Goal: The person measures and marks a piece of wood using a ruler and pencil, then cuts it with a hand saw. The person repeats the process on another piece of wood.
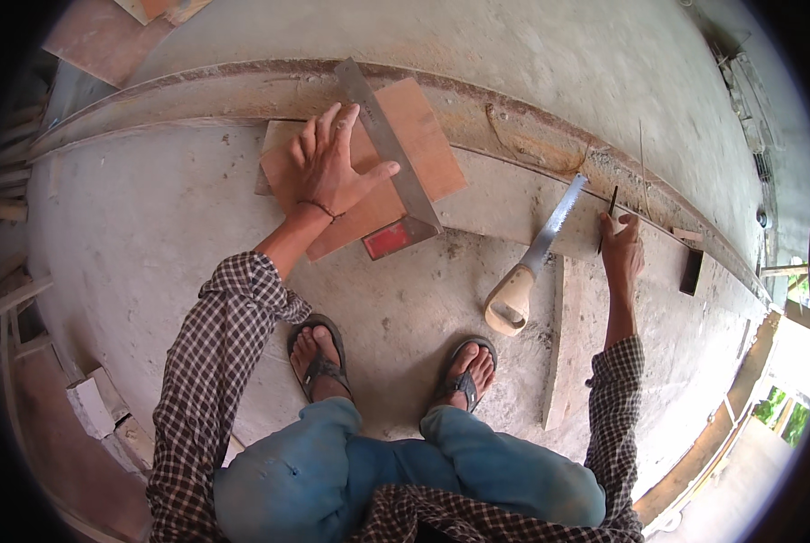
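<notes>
My left hand (pixel 330 167) lies with fingers spread on a reddish-brown plywood piece (pixel 427 136). Its thumb reaches onto the metal blade of a carpenter's square (pixel 388 149), which lies across the plywood. The square's short arm, with a red patch, rests at the near edge. Off to the right, my right hand (pixel 623 249) is closed around a thin dark pencil-like stick (pixel 613 201), pointing up and away. Between the hands lies a handsaw (pixel 550 222), its pale wooden handle (pixel 511 300) toward me and its toothed blade pointing to the far right.
A long rusty metal beam (pixel 233 86) runs across the far side, with a pale board (pixel 491 195) along it. Another wooden strip (pixel 563 348) lies near the saw. Broken blocks (pixel 92 407) sit at the left, and brown sheets (pixel 106 41) at the far left.
</notes>
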Motion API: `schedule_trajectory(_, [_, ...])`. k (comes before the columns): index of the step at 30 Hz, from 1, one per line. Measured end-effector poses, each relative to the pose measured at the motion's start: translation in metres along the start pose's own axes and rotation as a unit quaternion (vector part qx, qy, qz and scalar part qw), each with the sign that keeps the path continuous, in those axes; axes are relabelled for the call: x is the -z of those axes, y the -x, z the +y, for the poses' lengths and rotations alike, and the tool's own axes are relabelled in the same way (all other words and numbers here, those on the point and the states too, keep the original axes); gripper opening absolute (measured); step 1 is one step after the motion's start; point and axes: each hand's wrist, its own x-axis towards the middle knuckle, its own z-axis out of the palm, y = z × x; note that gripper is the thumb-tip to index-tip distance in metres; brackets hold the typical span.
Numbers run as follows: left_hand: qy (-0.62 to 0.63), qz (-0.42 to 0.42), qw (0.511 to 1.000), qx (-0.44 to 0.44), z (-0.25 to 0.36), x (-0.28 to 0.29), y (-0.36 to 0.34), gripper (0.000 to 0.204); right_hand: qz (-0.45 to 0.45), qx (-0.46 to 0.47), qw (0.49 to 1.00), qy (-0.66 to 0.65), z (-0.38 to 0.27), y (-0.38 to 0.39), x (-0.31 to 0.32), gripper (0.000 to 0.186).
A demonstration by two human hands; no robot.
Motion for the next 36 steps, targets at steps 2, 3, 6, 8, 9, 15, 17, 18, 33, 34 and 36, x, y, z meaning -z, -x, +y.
schedule_trajectory(2, [-0.007, -0.003, 1.000, 0.006, -0.007, 0.007, 0.003, 0.110, -0.002, -0.017, 1.000, -0.024, -0.017, 0.028, 0.009, 0.050])
schedule_trajectory(3, [-0.004, -0.003, 1.000, 0.005, -0.005, 0.006, 0.003, 0.111, 0.033, 0.024, 0.997, -0.066, -0.016, 0.050, 0.013, 0.042])
schedule_trajectory(6, [0.010, 0.005, 1.000, -0.005, 0.001, -0.001, -0.001, 0.112, 0.084, 0.202, 0.968, -0.122, -0.005, 0.141, -0.009, 0.032])
schedule_trajectory(8, [0.016, 0.004, 1.000, -0.010, 0.003, -0.004, -0.001, 0.111, 0.005, 0.282, 0.943, -0.178, -0.009, 0.193, -0.017, 0.033])
schedule_trajectory(9, [0.007, 0.000, 1.000, -0.007, -0.003, 0.002, 0.002, 0.110, -0.063, 0.277, 0.944, -0.165, -0.032, 0.211, -0.003, 0.037])
schedule_trajectory(15, [0.040, -0.022, 0.996, -0.071, 0.032, 0.016, 0.019, 0.086, -0.088, 0.256, 0.960, -0.074, -0.026, 0.236, -0.030, 0.050])
schedule_trajectory(17, [0.047, -0.084, 0.993, -0.065, 0.055, 0.027, 0.029, 0.074, -0.101, 0.275, 0.955, -0.050, -0.025, 0.240, -0.036, 0.052])
schedule_trajectory(18, [0.042, -0.125, 0.990, -0.041, 0.068, 0.031, 0.031, 0.069, -0.077, 0.293, 0.952, -0.051, -0.027, 0.243, -0.037, 0.051])
schedule_trajectory(33, [0.290, -0.239, 0.917, -0.135, 0.121, 0.048, 0.121, 0.025, 0.088, 0.179, 0.967, -0.158, -0.006, 0.232, 0.009, 0.023])
schedule_trajectory(34, [0.277, -0.276, 0.909, -0.141, 0.116, 0.040, 0.131, 0.026, 0.108, 0.167, 0.961, -0.192, 0.000, 0.227, 0.010, 0.022])
schedule_trajectory(36, [0.248, -0.349, 0.890, -0.156, 0.109, 0.030, 0.142, 0.030, 0.101, 0.129, 0.939, -0.302, 0.010, 0.215, 0.017, 0.020])
